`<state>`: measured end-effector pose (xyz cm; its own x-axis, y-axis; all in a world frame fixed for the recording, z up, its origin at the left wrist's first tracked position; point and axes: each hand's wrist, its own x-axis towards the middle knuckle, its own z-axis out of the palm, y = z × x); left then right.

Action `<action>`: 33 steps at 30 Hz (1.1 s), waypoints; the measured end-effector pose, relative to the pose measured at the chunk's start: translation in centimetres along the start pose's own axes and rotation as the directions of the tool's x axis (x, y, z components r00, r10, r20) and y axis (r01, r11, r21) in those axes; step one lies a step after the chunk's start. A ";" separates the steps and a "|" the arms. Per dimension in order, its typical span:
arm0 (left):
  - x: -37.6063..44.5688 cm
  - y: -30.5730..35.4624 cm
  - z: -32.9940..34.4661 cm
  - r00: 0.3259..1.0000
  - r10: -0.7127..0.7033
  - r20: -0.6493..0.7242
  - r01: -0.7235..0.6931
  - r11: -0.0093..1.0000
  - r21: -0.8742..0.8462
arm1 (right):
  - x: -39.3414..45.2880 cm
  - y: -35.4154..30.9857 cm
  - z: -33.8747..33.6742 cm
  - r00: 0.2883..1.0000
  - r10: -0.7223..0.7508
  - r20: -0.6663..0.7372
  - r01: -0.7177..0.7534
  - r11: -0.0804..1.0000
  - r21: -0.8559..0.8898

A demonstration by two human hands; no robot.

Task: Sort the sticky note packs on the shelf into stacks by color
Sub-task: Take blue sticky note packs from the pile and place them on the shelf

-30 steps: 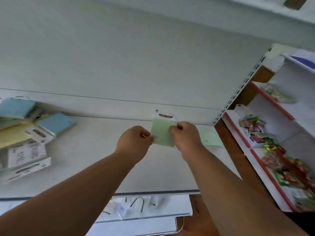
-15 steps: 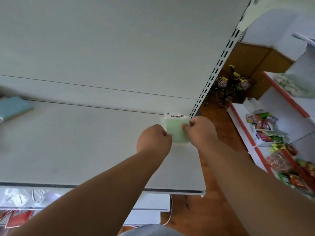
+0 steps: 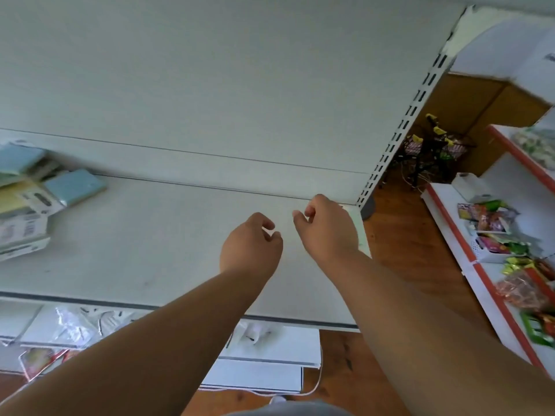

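Both hands hung over the flat white shelf point(image 3: 135, 247), close side by side but not touching. The left hand point(image 3: 250, 246) had its fingers softly curled, and it held nothing. The right hand point(image 3: 327, 228) was the same, with loose bent fingers and nothing in them.

Just past the right hand, at the far right corner of the shelf, a pale green pack point(image 3: 359, 226) lay flat. Most of it was hidden by the hand, so only a thin edge showed.

Far off on the left end of the shelf sat a messy pile of packs point(image 3: 27, 205). A smooth blue square pack point(image 3: 75, 187) lay at its edge, another blue one point(image 3: 21, 159) lay tilted behind it, and a soft yellow one point(image 3: 13, 198) was under them. Some had white paper labels.

A white metal post point(image 3: 402, 127) with little slots stood at the shelf's right end. The floor point(image 3: 414, 244) was brown wood.
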<state>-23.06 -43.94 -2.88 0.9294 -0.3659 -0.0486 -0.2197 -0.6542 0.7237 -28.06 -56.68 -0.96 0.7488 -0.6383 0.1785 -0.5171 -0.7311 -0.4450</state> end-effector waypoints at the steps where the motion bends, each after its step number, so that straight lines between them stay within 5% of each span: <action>1: 0.0 -1.2 -1.4 1.000 0.000 -0.010 0.000 1.000 0.009 | -0.2 -1.6 0.8 1.000 -0.020 0.003 0.020 1.000 0.015; 8: 1.0 -13.7 -14.4 0.990 -0.072 -0.122 0.089 0.987 0.137 | -2.6 -17.8 8.1 0.988 -0.142 0.066 0.130 0.978 0.162; 15: 2.1 -25.5 -27.5 0.967 -0.102 -0.233 0.151 0.967 0.204 | -6.2 -32.8 16.6 0.939 -0.179 0.292 0.087 0.950 0.301; 19: 2.4 -28.4 -30.2 0.993 -0.049 -0.111 0.082 0.947 0.312 | -6.4 -36.7 19.2 0.857 -0.046 0.513 -0.050 0.984 0.172; 25: 3.7 -29.9 -32.0 0.997 0.032 -0.075 0.003 0.906 0.423 | -5.1 -39.1 20.2 0.875 -0.032 0.483 -0.090 0.970 0.227; 27: 4.2 -30.1 -32.5 0.997 0.003 -0.078 0.029 0.913 0.408 | -4.6 -40.0 20.5 0.849 0.054 0.525 -0.333 0.826 0.455; 29: 4.8 -30.3 -32.9 0.995 -0.021 -0.099 0.054 0.939 0.340 | -4.1 -40.9 19.8 0.757 0.159 0.634 -0.613 0.511 0.603; 31: 5.6 -30.3 -33.6 0.979 -0.069 -0.189 0.101 0.982 0.161 | -3.9 -41.9 18.5 0.661 0.146 0.736 -0.738 0.302 0.603; 33: 6.4 -30.2 -34.3 0.957 -0.148 -0.248 0.146 0.989 -0.029 | -3.9 -42.9 17.3 0.617 0.089 0.782 -0.779 0.209 0.591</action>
<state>-0.33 -3.87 -1.44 0.9959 -0.0888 0.0169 -0.0731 -0.6812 0.7284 -1.64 -18.61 2.29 0.7400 -0.2707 -0.6157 -0.4465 0.4869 -0.7507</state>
